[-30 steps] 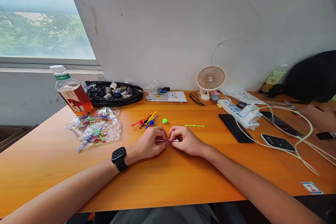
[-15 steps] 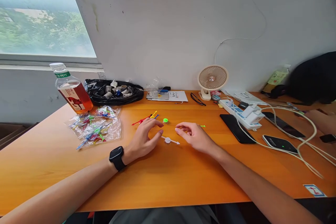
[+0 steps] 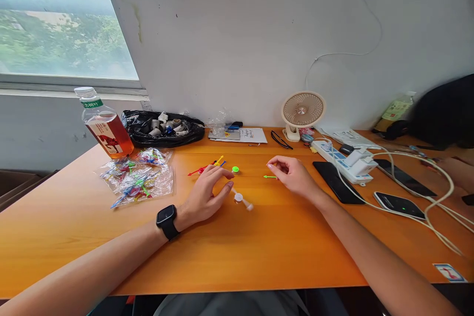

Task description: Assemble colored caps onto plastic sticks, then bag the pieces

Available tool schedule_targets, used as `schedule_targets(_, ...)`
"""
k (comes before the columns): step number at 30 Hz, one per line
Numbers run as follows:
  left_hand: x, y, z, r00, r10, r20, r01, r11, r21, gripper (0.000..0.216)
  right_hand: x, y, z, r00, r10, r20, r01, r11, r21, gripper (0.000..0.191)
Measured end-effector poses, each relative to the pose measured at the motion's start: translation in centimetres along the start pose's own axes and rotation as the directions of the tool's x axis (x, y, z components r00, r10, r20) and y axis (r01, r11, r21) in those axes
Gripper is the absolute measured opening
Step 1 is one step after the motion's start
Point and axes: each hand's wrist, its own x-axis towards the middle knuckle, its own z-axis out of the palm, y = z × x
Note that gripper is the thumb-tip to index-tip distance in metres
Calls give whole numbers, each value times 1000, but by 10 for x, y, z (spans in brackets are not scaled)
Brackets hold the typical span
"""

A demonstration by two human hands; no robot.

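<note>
A white arrow spinner (image 3: 238,198) lies on the wooden table, its arrow end smeared by motion. Beside its upper left end is my left hand (image 3: 207,192), with thumb and forefinger apart and nothing between them. My right hand (image 3: 292,175) hovers to the right, fingers loosely curled, with no object visible in them. Below its fingertips a green arrow (image 3: 270,177) lies on the table, partly hidden by the hand. Farther back sits a small green round piece (image 3: 235,170). Red, yellow and blue arrow pieces (image 3: 218,162) lie behind my left hand, partly covered.
Clear bags of coloured pieces (image 3: 138,180) and a tea bottle (image 3: 107,131) are at left. A black bag (image 3: 163,128), papers (image 3: 254,135), glasses (image 3: 281,139) and a fan (image 3: 302,111) line the wall. Phones (image 3: 336,182), a power strip (image 3: 340,160) and cables crowd the right, near another person's hand (image 3: 457,173).
My right hand has moved right, away from the white spinner, uncovering the green arrow's left end. The spinner's arrow has turned and is now blurred. My left hand stays almost in place.
</note>
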Motion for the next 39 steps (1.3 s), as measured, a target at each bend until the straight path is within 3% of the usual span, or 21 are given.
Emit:
schedule_targets(2, 0, -2, 0, 1000, 5, -7, -5, 1000, 20, 14, 3, 12, -10, 999, -33, 23, 38, 959, -282, 19)
schedule_targets(4, 1, -5, -1, 1000, 1, -31, 1, 999, 44, 13, 4, 18, -19, 996, 13, 86, 27, 892, -451, 13)
schedule_targets(8, 4, -12, -3, 995, -12, -98, 23, 994, 109, 9, 1, 20, -26, 978, 129, 166, 2, 784, -620, 4)
schedule_targets(13, 6, -30, -9, 994, -21, -103, 51, 952, 300, 14, -1, 17, -22, 961, 118, 250, 43, 829, -557, 7)
schedule_targets(17, 6, -47, -11, 992, -116, -47, 125, 881, 455, 24, 0, 18, -17, 964, 97, 249, 41, 868, -496, 7)
schedule_targets(22, 8, -57, -10, 986, -167, 27, 142, 904, 404, 26, 0, 25, -6, 976, -1, 219, 99, 894, -437, 5)
schedule_targets(27, 8, -58, -10, 987, -158, 17, 140, 911, 387, 29, -1, 27, 9, 978, -108, 180, 170, 909, -380, 7)
schedule_targets(31, 7, -56, -10, 986, -164, 1, 151, 909, 388, 34, -2, 25, 18, 974, -151, 171, 198, 930, -310, 4)
schedule_targets(39, 10, -54, -11, 974, -226, -2, 210, 904, 372, 18, -2, 20, 31, 979, -171, 113, 187, 969, -160, 7)
